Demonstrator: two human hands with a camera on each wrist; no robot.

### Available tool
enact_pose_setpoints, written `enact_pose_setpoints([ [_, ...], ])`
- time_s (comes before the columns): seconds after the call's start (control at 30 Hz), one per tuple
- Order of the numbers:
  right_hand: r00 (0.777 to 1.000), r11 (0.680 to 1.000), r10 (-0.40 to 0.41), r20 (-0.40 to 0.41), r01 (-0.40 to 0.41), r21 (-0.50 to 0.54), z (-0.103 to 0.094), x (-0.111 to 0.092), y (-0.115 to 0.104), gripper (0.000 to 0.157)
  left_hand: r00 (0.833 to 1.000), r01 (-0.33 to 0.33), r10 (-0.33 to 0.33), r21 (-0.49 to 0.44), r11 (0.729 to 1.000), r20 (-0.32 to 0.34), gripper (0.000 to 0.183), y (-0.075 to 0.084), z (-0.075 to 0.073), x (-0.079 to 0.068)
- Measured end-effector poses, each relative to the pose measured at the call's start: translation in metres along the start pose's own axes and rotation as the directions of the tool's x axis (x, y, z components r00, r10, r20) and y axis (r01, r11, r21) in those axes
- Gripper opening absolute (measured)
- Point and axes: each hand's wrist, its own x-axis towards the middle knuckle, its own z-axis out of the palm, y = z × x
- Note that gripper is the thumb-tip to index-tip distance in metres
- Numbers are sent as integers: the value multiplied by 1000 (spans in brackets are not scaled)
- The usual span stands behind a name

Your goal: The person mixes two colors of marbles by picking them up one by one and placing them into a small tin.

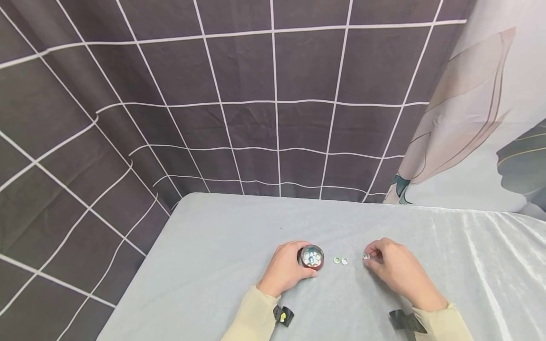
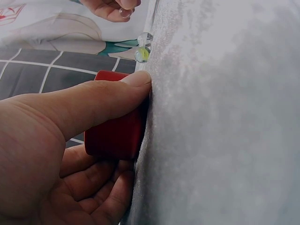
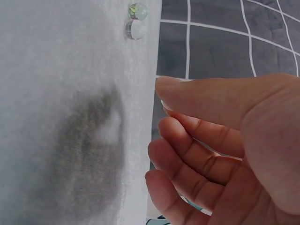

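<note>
My left hand (image 1: pixel 285 267) grips a small round red container (image 2: pixel 115 136) standing on the cloth, thumb on the near side and fingers round the far side. Several glassy marbles show inside it in the head view. To the right, my right hand (image 1: pixel 396 269) pinches a clear marble (image 1: pixel 366 255) between thumb and index finger, just above the cloth; the thumb hides most of it in the right wrist view. Between the hands lie two marbles side by side: one with a yellow-green swirl (image 3: pixel 138 11), and a clear one (image 3: pixel 135 29) to its right.
A pale velvety cloth (image 1: pixel 213 246) covers the table, with creases at the right. Behind it hangs a dark curtain (image 1: pixel 243 123) with a white grid, and a light leaf-patterned curtain (image 1: pixel 460 156) at the right. Black straps with cameras sit on both wrists.
</note>
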Motion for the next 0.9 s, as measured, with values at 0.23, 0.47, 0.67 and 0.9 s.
enact_pose_setpoints([
  [0.23, 1000, 1000, -6, -7, 6, 12, -1, 1, -2, 16, 1000, 19, -19, 7, 1000, 3, 61, 0, 1, 1],
  [0.47, 999, 1000, -24, -22, 24, 12, -1, 0, -5, 18, 1000, 11, -11, -5, 1000, 1, 60, -2, 0, -1],
  [0.67, 998, 999, -45, -39, 45, 5, 2, 0, -9, 20, 1000, 2, -2, -9, 1000, 0, 58, 0, -1, -2],
  [0.9, 997, 998, -57, -46, 57, 8, 2, 2, -21, 19, 1000, -9, 9, -11, 1000, -6, 59, 0, -1, -2],
])
